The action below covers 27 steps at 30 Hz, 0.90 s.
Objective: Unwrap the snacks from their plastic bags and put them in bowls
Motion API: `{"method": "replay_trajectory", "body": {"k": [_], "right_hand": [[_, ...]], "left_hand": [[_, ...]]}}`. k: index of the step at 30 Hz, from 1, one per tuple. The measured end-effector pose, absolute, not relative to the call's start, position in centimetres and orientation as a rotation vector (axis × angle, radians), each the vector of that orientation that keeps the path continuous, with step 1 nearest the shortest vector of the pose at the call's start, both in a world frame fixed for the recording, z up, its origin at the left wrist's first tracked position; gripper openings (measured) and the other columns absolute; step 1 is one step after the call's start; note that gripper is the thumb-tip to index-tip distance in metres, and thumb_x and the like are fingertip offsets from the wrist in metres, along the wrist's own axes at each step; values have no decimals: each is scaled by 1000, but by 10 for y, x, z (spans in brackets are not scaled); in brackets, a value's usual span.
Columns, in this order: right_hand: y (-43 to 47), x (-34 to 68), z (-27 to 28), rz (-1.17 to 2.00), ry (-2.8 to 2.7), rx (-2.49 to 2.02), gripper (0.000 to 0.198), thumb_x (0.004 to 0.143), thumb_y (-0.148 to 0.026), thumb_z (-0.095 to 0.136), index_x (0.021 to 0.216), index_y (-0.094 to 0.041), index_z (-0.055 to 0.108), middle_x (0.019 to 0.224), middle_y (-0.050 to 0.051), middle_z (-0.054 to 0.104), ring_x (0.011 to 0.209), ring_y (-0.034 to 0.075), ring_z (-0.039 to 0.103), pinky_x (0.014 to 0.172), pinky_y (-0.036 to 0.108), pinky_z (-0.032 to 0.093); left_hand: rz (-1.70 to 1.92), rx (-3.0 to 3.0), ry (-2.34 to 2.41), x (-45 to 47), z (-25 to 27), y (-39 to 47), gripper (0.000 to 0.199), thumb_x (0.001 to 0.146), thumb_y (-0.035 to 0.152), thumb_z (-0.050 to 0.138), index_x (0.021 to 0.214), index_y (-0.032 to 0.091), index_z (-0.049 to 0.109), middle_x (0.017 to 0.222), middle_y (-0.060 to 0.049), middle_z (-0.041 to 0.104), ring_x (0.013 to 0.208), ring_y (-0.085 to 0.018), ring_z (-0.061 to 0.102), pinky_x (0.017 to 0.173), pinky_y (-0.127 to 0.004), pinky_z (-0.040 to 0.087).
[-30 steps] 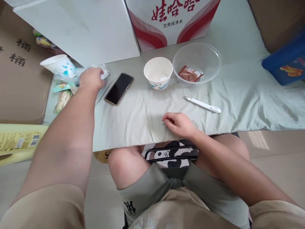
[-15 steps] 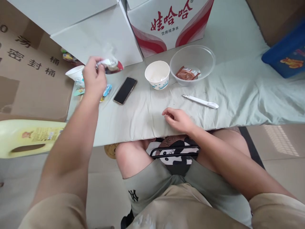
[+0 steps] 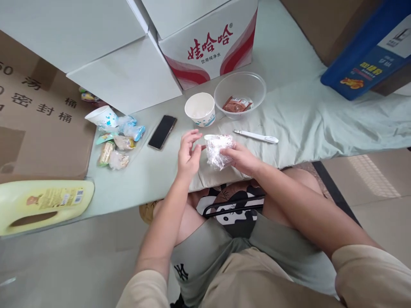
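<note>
A shiny, crinkled clear plastic packet (image 3: 218, 150) is pinched in my right hand (image 3: 242, 158), just above the front of the cloth-covered table. Glare hides what the packet contains. Beside its left edge is my left hand (image 3: 189, 153), fingers apart and curved toward it, with no grip on it. Behind the hands stand a white paper cup (image 3: 201, 111) with blue marks and a clear plastic bowl (image 3: 260, 92). Inside the bowl lies a brown-and-clear snack packet (image 3: 236, 105). A white utility knife (image 3: 256, 136) rests to the right of the packet in my hand.
A phone (image 3: 162, 132) lies left of the cup. Farther left are several small snack packets (image 3: 120, 142) and a tipped paper cup (image 3: 102, 116). White cartons (image 3: 205, 47) line the back. A yellow jug (image 3: 69, 199) lies at the left edge; a blue container (image 3: 356, 64) stands right.
My left hand has come from the left side to the middle, bringing the packet. My right hand now grips it, and the left fingers have opened. The view has shifted slightly.
</note>
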State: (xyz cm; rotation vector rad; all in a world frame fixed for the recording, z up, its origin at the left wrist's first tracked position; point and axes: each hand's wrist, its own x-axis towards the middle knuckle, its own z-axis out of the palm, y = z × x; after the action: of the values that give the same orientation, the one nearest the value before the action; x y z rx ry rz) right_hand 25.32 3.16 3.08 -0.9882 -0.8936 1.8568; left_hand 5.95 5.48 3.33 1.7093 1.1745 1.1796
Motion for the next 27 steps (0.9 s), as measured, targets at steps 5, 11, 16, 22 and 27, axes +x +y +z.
{"method": "replay_trajectory", "body": {"k": [5, 11, 16, 22, 27], "right_hand": [[39, 252, 14, 1555, -1173, -1154, 31, 83, -34, 63, 109, -18, 61, 107, 8, 72, 97, 21, 68, 91, 38, 55], [42, 246, 17, 1372, -1363, -1218, 56, 85, -51, 68, 129, -19, 56, 124, 12, 69, 109, 25, 67, 90, 39, 56], [51, 269, 21, 944, -1534, -1512, 37, 94, -45, 52, 118, -20, 64, 107, 12, 72, 99, 26, 67, 91, 43, 53], [49, 316, 12, 206, -1707, -2098, 37, 85, -29, 56, 118, -17, 68, 123, 21, 66, 118, 40, 56, 100, 59, 42], [41, 324, 10, 223, -1794, -2168, 32, 87, -28, 52, 110, -15, 71, 117, 22, 68, 112, 40, 60, 96, 57, 44]], "left_hand": [[933, 1292, 884, 60, 1, 47, 79, 80, 69, 75, 146, 43, 41, 129, -8, 66, 107, -26, 72, 79, -37, 63], [894, 1299, 951, 49, 3, 44, 74, 77, 49, 87, 141, 40, 50, 116, -6, 71, 88, -20, 73, 73, -33, 63], [1100, 1306, 1079, 32, 1, 53, 74, 75, 53, 87, 138, 38, 51, 120, -6, 69, 97, -22, 72, 84, -36, 62], [1210, 1383, 1317, 15, -6, 62, 82, 76, 46, 86, 145, 40, 42, 143, -9, 59, 118, -26, 68, 98, -41, 59], [1218, 1439, 1317, 14, -7, 63, 83, 79, 40, 85, 149, 41, 39, 151, -9, 53, 124, -26, 65, 102, -40, 58]]}}
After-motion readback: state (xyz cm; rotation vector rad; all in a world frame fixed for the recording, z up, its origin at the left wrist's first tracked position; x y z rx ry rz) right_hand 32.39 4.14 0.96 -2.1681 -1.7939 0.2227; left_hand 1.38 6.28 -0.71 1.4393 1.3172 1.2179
